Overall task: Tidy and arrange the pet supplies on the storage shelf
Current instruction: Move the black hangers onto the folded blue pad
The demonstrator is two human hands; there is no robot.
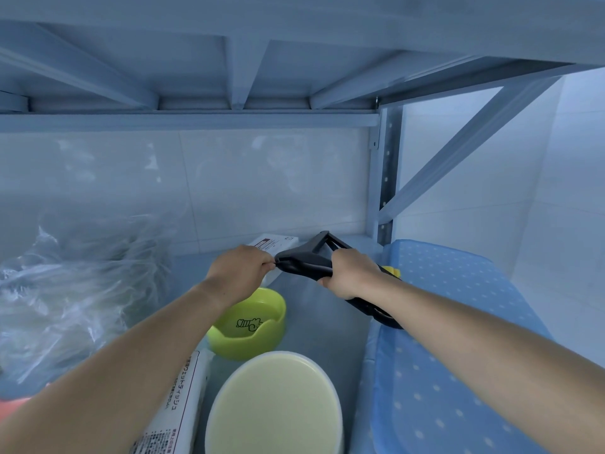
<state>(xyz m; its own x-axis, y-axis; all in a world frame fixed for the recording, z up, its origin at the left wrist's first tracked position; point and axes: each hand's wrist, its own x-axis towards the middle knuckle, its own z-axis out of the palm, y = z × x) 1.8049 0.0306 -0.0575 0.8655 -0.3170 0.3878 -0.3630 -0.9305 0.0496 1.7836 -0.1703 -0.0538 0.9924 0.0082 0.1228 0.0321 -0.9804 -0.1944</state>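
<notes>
Black strap (304, 262), one o'clock of green bowl (242, 350), probably light and limp; left hand (240, 268) pinches its end, right hand (352, 273) grips mid-length.

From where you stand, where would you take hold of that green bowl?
Probably its right rim, from above and the right, thumb inside. The green pet bowl sits upright and open; bare shelf lies on that side, while the cream-lidded tub crowds its near edge and the left forearm crosses its left.
</notes>
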